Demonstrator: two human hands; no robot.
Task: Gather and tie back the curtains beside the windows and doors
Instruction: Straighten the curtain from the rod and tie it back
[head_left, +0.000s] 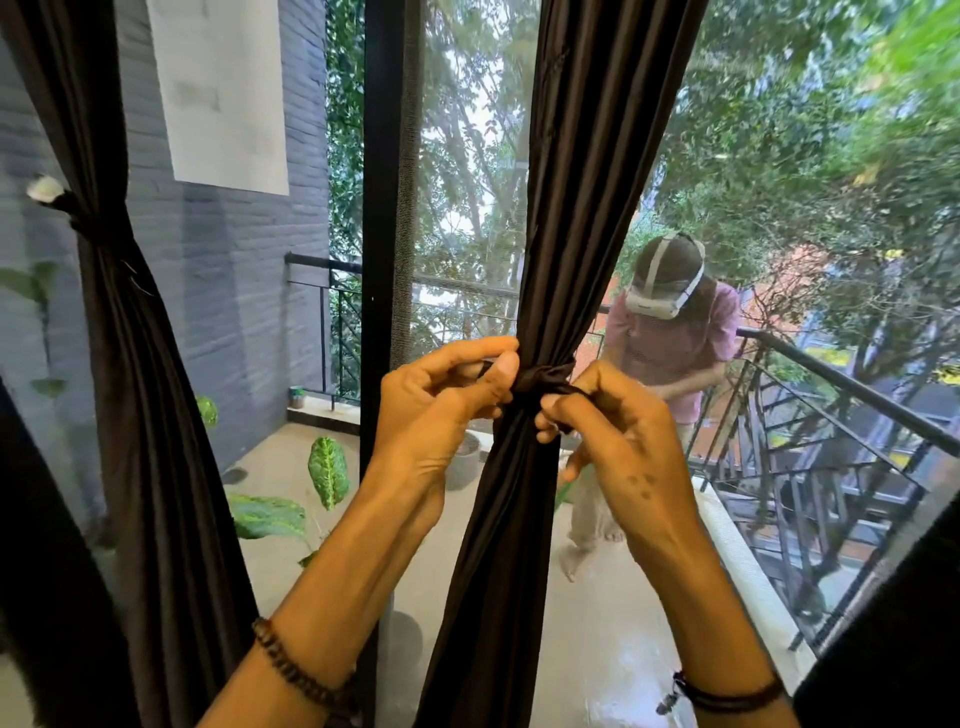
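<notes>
View: head camera, the only one supplied.
Middle curtain (563, 197): dark fabric, hung in front of the glass just right of the black window frame post (382, 208). It was gathered into one narrow bundle at hand height and flared above and below that point.
Tie band (545, 375): dark strip wrapped round the gathered bundle, with a knot-like crossing on the front face. One end ran to each hand.
Left hand (441, 410): at the left side of the bundle and touching it. Thumb and curled fingers pinched the left end of the tie band. Grip narrow, holding the band.
Right hand (608, 431): at the right side of the bundle, just below the wrap. Fingers were curled round the right end of the band. Grip narrow, holding the band.
Left curtain (135, 364): same dark fabric, near the left edge of the view, already gathered and cinched by a tie with a white tip (47, 189).
Wristwear: beaded bracelet (296, 670) on the left wrist; dark cord bracelet (727, 693) on the right wrist.
Wall (244, 286): grey brick, between the left curtain and the post, with a white sheet (223, 88) fixed to it.
Balcony: beyond the glass, with a black railing (831, 374) along its far and right edges.
Person (670, 332): in a pink top and a white headset, bent forward near the right railing and partly hidden by the middle curtain.
Plant (327, 470): large speckled green leaves, low between the two curtains.
</notes>
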